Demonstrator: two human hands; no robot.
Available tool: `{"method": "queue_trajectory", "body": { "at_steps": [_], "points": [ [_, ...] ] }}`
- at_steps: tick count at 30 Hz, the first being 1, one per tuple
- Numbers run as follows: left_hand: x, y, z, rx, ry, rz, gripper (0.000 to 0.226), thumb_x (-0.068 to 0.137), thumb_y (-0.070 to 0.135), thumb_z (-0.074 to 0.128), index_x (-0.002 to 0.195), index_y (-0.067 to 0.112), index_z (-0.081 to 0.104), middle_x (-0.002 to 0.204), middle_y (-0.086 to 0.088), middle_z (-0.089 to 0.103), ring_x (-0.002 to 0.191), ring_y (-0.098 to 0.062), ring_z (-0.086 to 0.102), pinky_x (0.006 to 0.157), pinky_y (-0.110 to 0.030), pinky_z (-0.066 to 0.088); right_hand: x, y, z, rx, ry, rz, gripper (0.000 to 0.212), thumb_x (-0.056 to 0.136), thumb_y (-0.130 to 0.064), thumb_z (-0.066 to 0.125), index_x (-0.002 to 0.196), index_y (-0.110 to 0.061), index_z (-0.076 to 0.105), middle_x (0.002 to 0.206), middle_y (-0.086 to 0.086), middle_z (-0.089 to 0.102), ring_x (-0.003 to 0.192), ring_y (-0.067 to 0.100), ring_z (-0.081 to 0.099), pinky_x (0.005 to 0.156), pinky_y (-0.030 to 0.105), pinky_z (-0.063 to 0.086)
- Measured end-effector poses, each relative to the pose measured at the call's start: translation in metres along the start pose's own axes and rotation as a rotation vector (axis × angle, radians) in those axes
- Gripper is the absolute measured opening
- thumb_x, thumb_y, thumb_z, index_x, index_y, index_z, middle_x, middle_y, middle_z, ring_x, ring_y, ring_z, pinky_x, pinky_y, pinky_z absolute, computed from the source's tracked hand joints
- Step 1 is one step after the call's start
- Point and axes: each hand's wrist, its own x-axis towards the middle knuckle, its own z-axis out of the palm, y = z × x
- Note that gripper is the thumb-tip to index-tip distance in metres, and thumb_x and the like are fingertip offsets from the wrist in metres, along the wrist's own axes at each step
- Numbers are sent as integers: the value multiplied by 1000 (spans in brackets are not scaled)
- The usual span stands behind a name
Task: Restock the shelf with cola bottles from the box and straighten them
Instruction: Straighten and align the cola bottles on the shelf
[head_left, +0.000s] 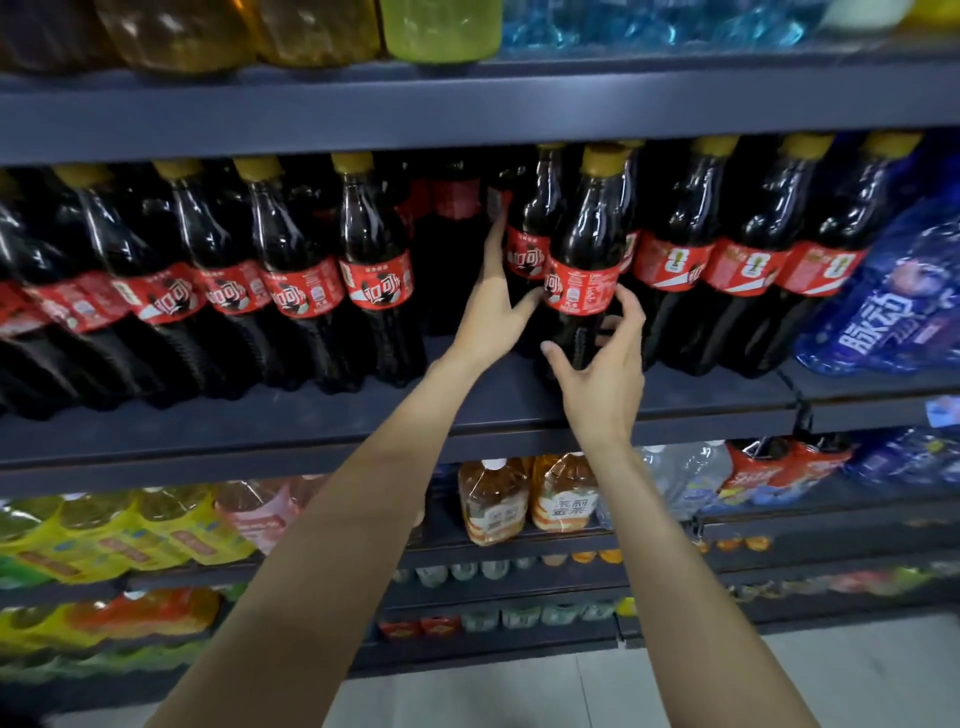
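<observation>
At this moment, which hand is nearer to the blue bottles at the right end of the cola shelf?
Right. The right hand curls round the lower part of a front cola bottle, nearer the blue bottles. The left hand touches the bottle behind, farther left.

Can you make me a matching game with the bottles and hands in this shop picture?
Things:
1. front cola bottle
2. blue bottle pack
3. orange tea bottles
4. left hand

Places:
A. on the shelf below the cola
B. far right of the cola shelf
C. beside the gap in the cola row, touching a bottle behind
D. between the two hands, with the right hand curled round its lower part

Pairs: 1-D, 2-B, 3-A, 4-C
</observation>
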Motion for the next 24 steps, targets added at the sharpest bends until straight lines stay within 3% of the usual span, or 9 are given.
{"method": "queue_trajectory", "body": {
  "at_steps": [2,4,7,10,15,20,24],
  "points": [
    [-4,-4,1,77,67,7,88,86,8,65,152,16,6,151,-11,31,136,-15,35,113,-32,30,-2,0,1,-17,-15,-20,81,80,-26,73,144,-17,23,133,4,49,119,19,50,90,44,49],
    [-14,-5,2,163,210,20,85,87,12,66,151,21,10,147,-11,34,129,-14,40,103,-25,34,-4,-2,5,-29,-46,-48,82,83,-26,70,146,-16,20,135,5,48,120,20,50,91,44,48],
    [-25,-5,2,305,506,-23,84,82,21,72,148,26,20,137,-11,44,121,-26,51,89,-41,50,-3,-8,13,-37,-94,-61,82,84,-26,69,148,-17,17,132,7,50,117,23,53,89,41,49],
    [-24,-5,5,421,659,-69,84,79,23,74,147,24,25,133,-10,47,116,-27,55,78,-45,55,1,-16,23,-49,-105,-82,83,84,-24,70,147,-14,17,130,8,50,117,23,53,86,42,51],
    [-20,-10,17,446,658,-29,82,87,11,64,151,20,15,141,-14,39,116,-29,57,81,-39,53,4,-15,27,-92,-97,-89,81,84,-25,68,147,-13,18,130,9,50,117,25,52,83,42,49],
    [6,-25,10,350,640,6,75,91,10,57,152,15,12,147,-19,34,117,-37,55,86,-46,53,4,-11,25,-113,-122,-100,82,84,-28,68,148,-12,17,130,11,49,118,27,52,82,41,48],
    [29,-41,6,392,673,1,71,94,9,51,152,14,10,151,-19,27,137,-35,33,108,-46,38,6,-12,26,-124,-134,-83,83,85,-30,67,148,-13,16,130,10,48,118,27,50,84,41,46]
  ]
}}
